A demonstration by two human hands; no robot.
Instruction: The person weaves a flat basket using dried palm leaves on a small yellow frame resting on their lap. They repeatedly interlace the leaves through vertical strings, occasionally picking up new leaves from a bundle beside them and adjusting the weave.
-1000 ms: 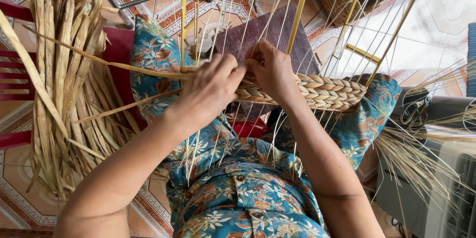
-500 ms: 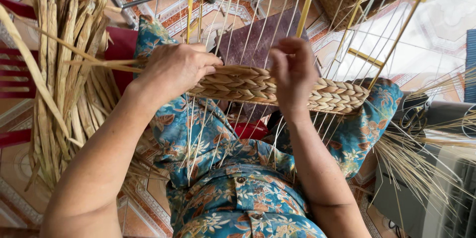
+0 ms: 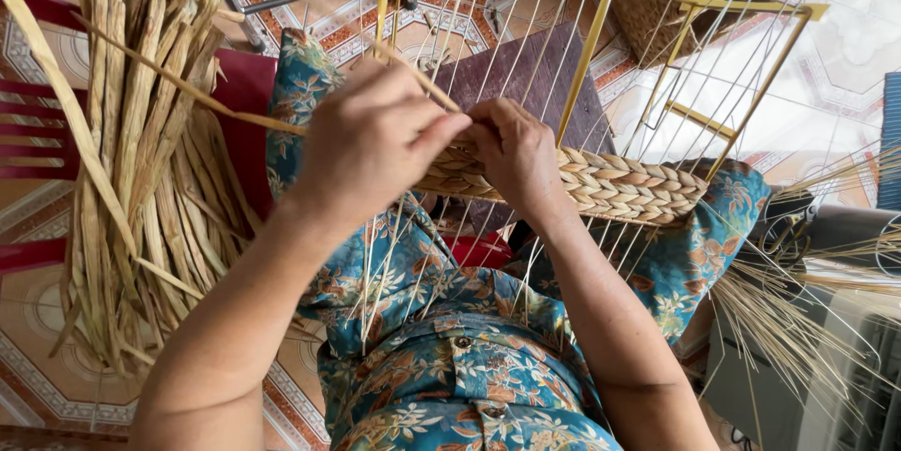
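Floor tiles (image 3: 56, 348) patterned in orange and cream spread beneath everything, with one red plastic chair (image 3: 239, 85) lying on them left of the yellow wire frame (image 3: 601, 10). One bundle of dried rushes (image 3: 141, 188) rests farther left. One woven band (image 3: 610, 186) crosses the frame's thin white uprights. Left hand (image 3: 375, 137) and right hand (image 3: 511, 151) meet at the band's left end, both pinching a rush strand (image 3: 188, 94).

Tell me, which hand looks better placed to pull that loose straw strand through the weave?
Probably the left hand: the loose strand runs straight into its fingers from the left. The right hand presses on the woven band beside the white wires.
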